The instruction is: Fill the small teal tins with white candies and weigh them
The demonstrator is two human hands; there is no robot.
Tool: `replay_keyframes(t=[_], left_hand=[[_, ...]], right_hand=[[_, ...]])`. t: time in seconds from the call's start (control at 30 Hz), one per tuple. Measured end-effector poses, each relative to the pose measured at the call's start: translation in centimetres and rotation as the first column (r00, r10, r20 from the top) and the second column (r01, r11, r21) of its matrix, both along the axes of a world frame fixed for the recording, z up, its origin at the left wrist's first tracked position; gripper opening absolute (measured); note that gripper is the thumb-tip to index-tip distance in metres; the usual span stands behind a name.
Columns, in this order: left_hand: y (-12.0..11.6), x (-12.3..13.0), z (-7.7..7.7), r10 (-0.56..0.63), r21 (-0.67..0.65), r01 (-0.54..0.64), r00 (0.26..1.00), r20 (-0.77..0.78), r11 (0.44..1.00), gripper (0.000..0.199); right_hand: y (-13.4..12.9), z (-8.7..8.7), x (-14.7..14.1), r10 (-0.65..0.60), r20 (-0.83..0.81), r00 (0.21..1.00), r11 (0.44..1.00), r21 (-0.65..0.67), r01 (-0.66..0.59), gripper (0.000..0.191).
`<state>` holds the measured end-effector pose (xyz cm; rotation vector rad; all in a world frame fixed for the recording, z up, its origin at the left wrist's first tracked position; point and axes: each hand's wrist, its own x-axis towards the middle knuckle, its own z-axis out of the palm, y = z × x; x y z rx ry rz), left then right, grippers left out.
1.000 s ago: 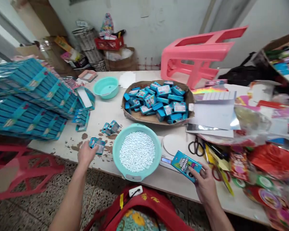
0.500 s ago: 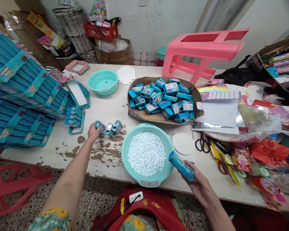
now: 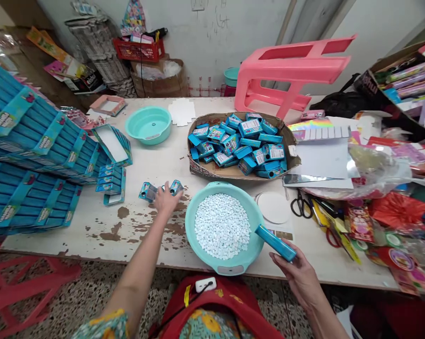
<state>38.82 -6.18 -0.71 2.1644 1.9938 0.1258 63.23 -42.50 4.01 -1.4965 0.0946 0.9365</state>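
Note:
My right hand [image 3: 297,268] grips a slim blue candy box [image 3: 276,242], held tilted over the right rim of a turquoise basin [image 3: 190,235]. Small white candies [image 3: 222,226] fill that basin. On the worn tabletop to the left, my left hand [image 3: 166,202] has its fingers around a small blue candy box, mostly hidden beneath them. One blue box [image 3: 148,192] stands just left of these fingers, and another box [image 3: 176,187] shows at their right, close against the hand. Farther back, many similar blue boxes [image 3: 249,127] lie heaped in a cut-down cardboard carton [image 3: 230,178].
Stacked blue display trays [image 3: 43,141] rise at the left, beside a small part-filled tray [image 3: 114,195]. A second turquoise basin [image 3: 149,125] sits behind. Scissors [image 3: 300,205], white discs [image 3: 274,207] and packaging clutter the right. A pink stool [image 3: 290,70] lies at the back.
My left hand has left the leftmost small box and moved right onto the boxes beside it. The box in my right hand has turned, its narrow side now facing up.

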Motion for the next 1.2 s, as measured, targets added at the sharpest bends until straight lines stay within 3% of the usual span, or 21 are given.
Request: replay_keyframes(t=[0.1, 0.17, 0.3, 0.4, 0.53, 0.63, 0.7, 0.8, 0.87, 0.9, 0.97, 1.03, 1.07, 1.1, 1.2], left_hand=[[0.1, 1.9, -0.5, 0.050, -0.038, -0.052, 0.997, -0.067, 0.998, 0.063], [-0.1, 1.1, -0.7, 0.005, -0.047, -0.009, 0.996, -0.086, 0.999, 0.058], [-2.2, -4.6, -1.2, -0.074, -0.135, 0.062, 0.994, -0.085, 0.989, 0.062], [-3.0, -10.0, -1.5, 0.019, -0.158, -0.040, 0.991, -0.132, 0.987, 0.069], [0.8, -14.2, -2.1, 0.190, -0.040, -0.197, 0.973, -0.131, 0.980, 0.077], [5.1, -15.2, -2.6, 0.232, -0.017, -0.233, 0.971, -0.061, 0.972, 0.080], [6.6, -15.1, -2.7, 0.255, -0.026, -0.256, 0.966, -0.034, 0.966, 0.085], [5.1, -13.6, -2.0, 0.239, 0.179, -0.236, 0.971, 0.005, 0.955, 0.086], [1.5, -11.0, -1.1, 0.111, 0.385, -0.130, 0.991, 0.072, 0.914, 0.071], [-0.9, -9.2, -0.6, 0.005, 0.425, -0.052, 0.994, 0.111, 0.904, 0.062], [-6.0, -4.9, -0.1, -0.305, 0.298, 0.240, 0.932, 0.197, 0.924, 0.043], [-10.4, -0.3, -0.1, -0.518, 0.083, 0.512, 0.834, 0.188, 0.855, 0.041], [-12.0, 1.7, -0.4, -0.563, -0.002, 0.568, 0.817, 0.126, 0.823, 0.048], [-13.2, 3.5, -0.6, -0.528, -0.043, 0.530, 0.848, 0.043, 0.847, 0.056], [-15.4, 6.3, -1.0, -0.466, 0.001, 0.470, 0.877, -0.117, 0.883, 0.059]], right_hand=[[0.3, 0.2, -0.1, 0.015, 0.002, 1.000, 1.000, 0.008, -0.015, 0.072], [0.3, 0.2, -0.1, 0.017, -0.007, 1.000, 1.000, 0.005, -0.017, 0.073], [0.1, -0.2, 0.1, -0.003, -0.008, 1.000, 1.000, -0.011, 0.003, 0.072], [0.1, -0.5, 0.4, -0.012, 0.037, 0.999, 0.999, -0.037, 0.013, 0.071], [0.7, -0.7, 0.5, 0.050, 0.209, 0.977, 0.991, -0.129, -0.023, 0.051], [1.1, -0.6, 0.5, 0.075, 0.326, 0.942, 0.988, -0.150, -0.027, 0.044], [1.2, -0.5, 0.5, 0.026, 0.368, 0.929, 0.988, -0.151, 0.032, 0.046], [0.8, -0.4, 0.3, -0.090, 0.382, 0.920, 0.981, -0.128, 0.149, 0.050], [0.5, -0.2, 0.2, -0.145, 0.355, 0.924, 0.979, -0.080, 0.185, 0.052], [0.4, -0.2, 0.2, -0.159, 0.329, 0.931, 0.981, -0.058, 0.188, 0.053], [0.2, -0.2, 0.2, -0.169, 0.270, 0.948, 0.983, -0.026, 0.182, 0.053], [0.1, -0.4, 0.5, -0.167, 0.214, 0.962, 0.985, -0.004, 0.172, 0.051], [0.2, -0.5, 0.7, -0.163, 0.191, 0.968, 0.986, 0.009, 0.165, 0.051], [0.2, -0.8, 1.0, -0.153, 0.172, 0.973, 0.988, 0.022, 0.152, 0.051], [0.3, -1.6, 2.1, -0.108, 0.141, 0.984, 0.994, 0.047, 0.102, 0.050]])
